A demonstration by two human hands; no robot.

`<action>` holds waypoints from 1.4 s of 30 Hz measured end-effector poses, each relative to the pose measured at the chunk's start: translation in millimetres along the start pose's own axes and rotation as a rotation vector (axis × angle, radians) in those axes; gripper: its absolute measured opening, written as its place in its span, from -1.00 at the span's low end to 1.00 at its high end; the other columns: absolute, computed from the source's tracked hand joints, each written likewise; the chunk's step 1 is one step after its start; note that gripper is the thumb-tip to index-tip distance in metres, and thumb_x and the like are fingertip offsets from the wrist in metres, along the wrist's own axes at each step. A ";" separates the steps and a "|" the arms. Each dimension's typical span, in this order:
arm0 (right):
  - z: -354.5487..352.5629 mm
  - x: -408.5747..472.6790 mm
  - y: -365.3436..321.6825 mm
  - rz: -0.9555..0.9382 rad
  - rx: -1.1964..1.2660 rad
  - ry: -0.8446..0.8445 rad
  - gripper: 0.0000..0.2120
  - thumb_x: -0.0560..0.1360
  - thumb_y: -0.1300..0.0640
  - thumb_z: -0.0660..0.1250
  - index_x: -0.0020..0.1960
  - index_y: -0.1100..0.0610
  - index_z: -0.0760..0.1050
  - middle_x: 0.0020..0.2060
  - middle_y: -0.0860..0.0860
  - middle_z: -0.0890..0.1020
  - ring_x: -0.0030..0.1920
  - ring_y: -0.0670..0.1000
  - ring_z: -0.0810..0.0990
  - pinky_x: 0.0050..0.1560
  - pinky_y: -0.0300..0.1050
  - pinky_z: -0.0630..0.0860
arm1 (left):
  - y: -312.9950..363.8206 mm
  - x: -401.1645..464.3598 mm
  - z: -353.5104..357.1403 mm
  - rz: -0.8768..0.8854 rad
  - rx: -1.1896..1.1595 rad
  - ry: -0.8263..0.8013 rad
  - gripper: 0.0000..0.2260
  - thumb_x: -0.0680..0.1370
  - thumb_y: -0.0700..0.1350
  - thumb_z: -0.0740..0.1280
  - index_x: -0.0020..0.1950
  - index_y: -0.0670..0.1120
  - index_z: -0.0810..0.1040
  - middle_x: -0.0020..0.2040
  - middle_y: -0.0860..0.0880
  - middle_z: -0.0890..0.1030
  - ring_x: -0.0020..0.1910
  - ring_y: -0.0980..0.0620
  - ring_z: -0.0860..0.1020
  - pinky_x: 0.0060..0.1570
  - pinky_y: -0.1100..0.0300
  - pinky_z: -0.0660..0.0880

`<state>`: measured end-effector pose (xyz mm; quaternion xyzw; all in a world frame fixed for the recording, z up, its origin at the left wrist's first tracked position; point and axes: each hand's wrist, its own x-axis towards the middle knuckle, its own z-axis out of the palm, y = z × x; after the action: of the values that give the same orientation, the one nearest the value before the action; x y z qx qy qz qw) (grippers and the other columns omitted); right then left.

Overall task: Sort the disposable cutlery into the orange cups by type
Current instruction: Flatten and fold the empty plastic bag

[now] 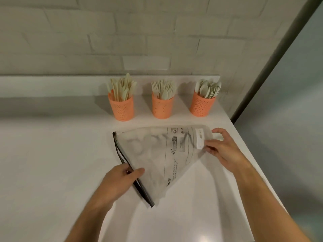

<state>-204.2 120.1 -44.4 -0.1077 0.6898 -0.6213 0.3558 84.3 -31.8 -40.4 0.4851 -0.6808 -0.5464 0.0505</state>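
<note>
Three orange perforated cups stand in a row at the back of the white counter. The left cup point(122, 108) holds pale knives point(121, 89), the middle cup point(162, 107) holds forks point(163, 89), the right cup point(201, 106) holds spoons point(208, 89). In front of them lies a flat, see-through zip bag point(157, 158) with black print and a dark zip strip; it looks empty. My left hand point(120, 180) pinches the bag at its zip edge. My right hand point(222, 147) grips the bag's far right end by a white label.
The white counter point(52, 163) ends at a right edge point(258, 163) close beside my right hand. A raised white ledge point(52, 84) and a white brick wall run behind the cups. A dark frame point(272, 58) slants down at the right.
</note>
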 end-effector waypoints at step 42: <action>-18.0 -51.9 40.0 -0.114 -1.350 -0.073 -0.61 0.54 -0.10 0.36 0.33 -0.32 0.41 0.32 -0.08 0.40 0.25 0.11 0.36 0.22 0.03 0.34 | -34.9 -6.5 -29.4 0.021 -0.396 0.172 -0.37 0.43 -0.49 0.33 0.22 0.20 0.40 0.12 -0.22 0.52 0.01 -0.20 0.57 0.04 -0.13 0.57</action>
<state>-166.1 172.9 -63.6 -0.3636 0.9072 -0.0684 0.2003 126.4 -45.2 -53.4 0.5035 -0.5585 -0.6254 0.2086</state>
